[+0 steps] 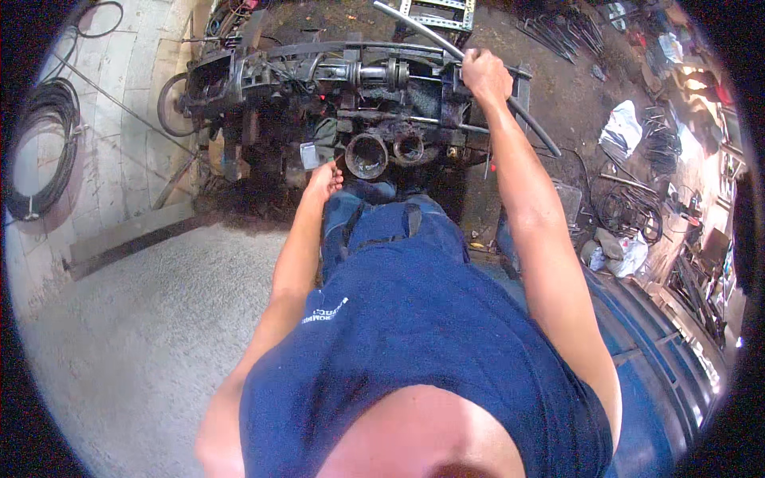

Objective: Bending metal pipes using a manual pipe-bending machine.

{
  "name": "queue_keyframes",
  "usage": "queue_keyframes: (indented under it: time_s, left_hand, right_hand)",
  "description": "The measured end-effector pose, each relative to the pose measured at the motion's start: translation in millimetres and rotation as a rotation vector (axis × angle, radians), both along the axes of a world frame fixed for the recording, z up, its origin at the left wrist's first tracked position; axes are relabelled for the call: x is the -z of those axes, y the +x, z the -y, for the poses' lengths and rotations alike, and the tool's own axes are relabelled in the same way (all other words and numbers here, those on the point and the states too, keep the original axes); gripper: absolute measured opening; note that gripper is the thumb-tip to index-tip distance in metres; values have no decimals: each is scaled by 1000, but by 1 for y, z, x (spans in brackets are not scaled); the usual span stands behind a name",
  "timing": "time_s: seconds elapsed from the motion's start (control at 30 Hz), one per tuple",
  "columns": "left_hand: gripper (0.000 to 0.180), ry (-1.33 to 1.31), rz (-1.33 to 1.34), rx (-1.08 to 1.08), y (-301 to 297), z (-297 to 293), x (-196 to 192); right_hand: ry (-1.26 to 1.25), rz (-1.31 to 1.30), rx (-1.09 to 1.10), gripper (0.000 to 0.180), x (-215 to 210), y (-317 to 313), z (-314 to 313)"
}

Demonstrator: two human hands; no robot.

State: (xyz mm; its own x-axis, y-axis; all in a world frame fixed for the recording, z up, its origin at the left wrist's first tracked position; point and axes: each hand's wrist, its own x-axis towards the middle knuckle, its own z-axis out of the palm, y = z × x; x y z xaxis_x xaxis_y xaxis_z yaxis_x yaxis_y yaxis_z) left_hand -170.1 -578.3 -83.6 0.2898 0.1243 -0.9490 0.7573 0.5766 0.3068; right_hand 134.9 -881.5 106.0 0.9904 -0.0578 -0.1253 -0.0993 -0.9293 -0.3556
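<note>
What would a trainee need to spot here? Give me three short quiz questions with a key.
1. True or false: the right hand is closed around the long grey metal bar.
2. Which is nearest the left hand? A) the coiled black cable B) the rusty round tube opening C) the white rag
3. Fill in: the greasy machine stands ___ the person's legs.

Key: 1 true; 2 B; 3 in front of.

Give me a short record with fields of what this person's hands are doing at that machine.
Place: a workshop with a concrete floor
Machine: a dark, greasy machine in front of the person
Right hand: closed round a long grey metal bar
Left hand: low at the machine's front, beside a round metal opening; grip unclear
Nearby: coiled black cable, scrap metal
</note>
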Motion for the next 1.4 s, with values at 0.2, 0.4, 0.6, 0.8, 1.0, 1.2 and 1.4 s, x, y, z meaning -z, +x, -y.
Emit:
queue_keyframes:
  time_s: [0.2, 0.4, 0.6, 0.8, 1.0, 1.2, 1.4]
  left_hand:
    - [20, 33, -38, 34, 10, 7, -16]
    - [20, 57, -34, 43, 9, 3, -10]
    - [18, -1, 86, -145, -1, 6, 3]
    - [19, 20, 81, -269, 1, 26, -6]
    - [26, 66, 108, -312, 4, 28, -1]
    - [27, 66, 144, -368, 0, 33, 4]
    - [29, 125, 131, -408, 3, 46, -3]
  right_hand:
    - [-60, 10, 28, 51, -4, -1, -8]
    - [-41, 32, 7, 50, 4, 1, 2]
    - [7, 14, 8, 58, -2, -3, -3]
    - [46, -50, -6, 61, -5, -1, 11]
    - [92, -19, -41, 62, -6, -2, 7]
    - [111, 7, -48, 64, -1, 0, 18]
    - [152, 2, -76, 64, -11, -7, 16]
